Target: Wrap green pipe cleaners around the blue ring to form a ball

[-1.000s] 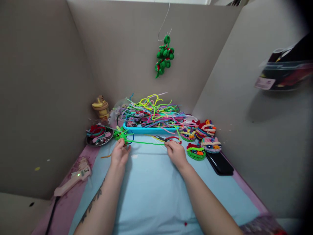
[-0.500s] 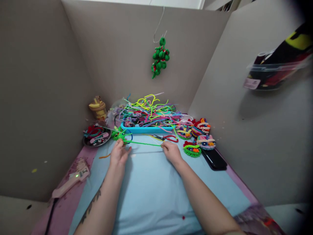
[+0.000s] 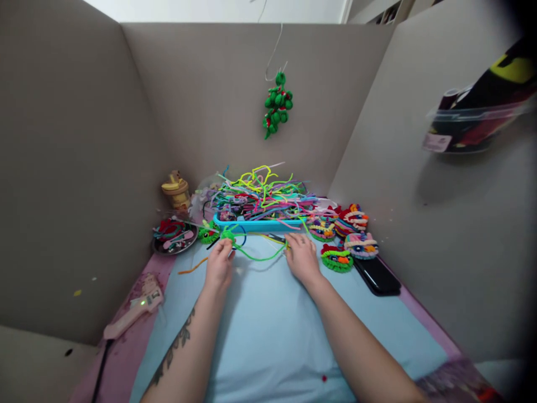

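Note:
A green pipe cleaner (image 3: 260, 256) sags in a curve between my two hands above the light blue mat (image 3: 268, 330). My left hand (image 3: 218, 267) pinches its left end, where the wire is coiled into a small green ball (image 3: 227, 235). My right hand (image 3: 301, 258) pinches the right end with closed fingers. Just beyond my hands stands a blue tray (image 3: 257, 224) heaped with several coloured pipe cleaners (image 3: 262, 193). A green fuzzy figure (image 3: 207, 232) lies left of the tray.
Finished round fuzzy pieces (image 3: 350, 235) lie at the right beside a black phone (image 3: 377, 276). A metal dish (image 3: 174, 236) of scraps, a yellow jar (image 3: 177, 189) and a glue gun (image 3: 135, 309) sit at the left. A green ornament (image 3: 276, 109) hangs on the back wall. An orange wire (image 3: 192, 267) lies on the mat.
My hands have come closer together, so the green pipe cleaner, taut before, now droops in a curve. My left hand has shifted right, away from the green figure.

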A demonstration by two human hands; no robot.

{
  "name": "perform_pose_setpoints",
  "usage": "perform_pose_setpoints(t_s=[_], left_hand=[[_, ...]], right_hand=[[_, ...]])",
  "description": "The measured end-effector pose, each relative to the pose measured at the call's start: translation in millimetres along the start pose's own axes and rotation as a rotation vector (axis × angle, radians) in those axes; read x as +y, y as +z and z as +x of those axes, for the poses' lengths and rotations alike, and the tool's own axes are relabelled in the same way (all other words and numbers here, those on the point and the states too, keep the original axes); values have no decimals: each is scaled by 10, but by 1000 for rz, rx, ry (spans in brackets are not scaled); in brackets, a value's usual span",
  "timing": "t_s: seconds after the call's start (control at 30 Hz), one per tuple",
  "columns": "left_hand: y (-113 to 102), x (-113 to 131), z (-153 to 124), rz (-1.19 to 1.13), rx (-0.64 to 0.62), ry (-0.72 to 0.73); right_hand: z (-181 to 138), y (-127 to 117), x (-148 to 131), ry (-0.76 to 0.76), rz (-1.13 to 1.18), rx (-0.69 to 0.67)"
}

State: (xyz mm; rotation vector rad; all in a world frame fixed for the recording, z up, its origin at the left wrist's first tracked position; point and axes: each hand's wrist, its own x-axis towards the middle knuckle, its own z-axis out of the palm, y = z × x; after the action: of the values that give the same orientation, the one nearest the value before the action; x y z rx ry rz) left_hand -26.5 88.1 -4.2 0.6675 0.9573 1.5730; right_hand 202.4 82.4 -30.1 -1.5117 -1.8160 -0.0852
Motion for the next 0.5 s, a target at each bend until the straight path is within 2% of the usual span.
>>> perform_pose_setpoints(t_s=[0.1,0.23,0.33,0.5], left_hand=[[106,-81,-100,56,-50,-3],[178,-173,-191,52,-141,-3],[189,-216,-224,89,-202,-8],[190,-203,-233,186,-280,-32]], right_hand=[[-62,9,-260,-94,175,57],[-184,122,-607,-184,350,-32],[-230,186,-713,-131,390,-29],[-235,161,-682,-47,508,-14]])
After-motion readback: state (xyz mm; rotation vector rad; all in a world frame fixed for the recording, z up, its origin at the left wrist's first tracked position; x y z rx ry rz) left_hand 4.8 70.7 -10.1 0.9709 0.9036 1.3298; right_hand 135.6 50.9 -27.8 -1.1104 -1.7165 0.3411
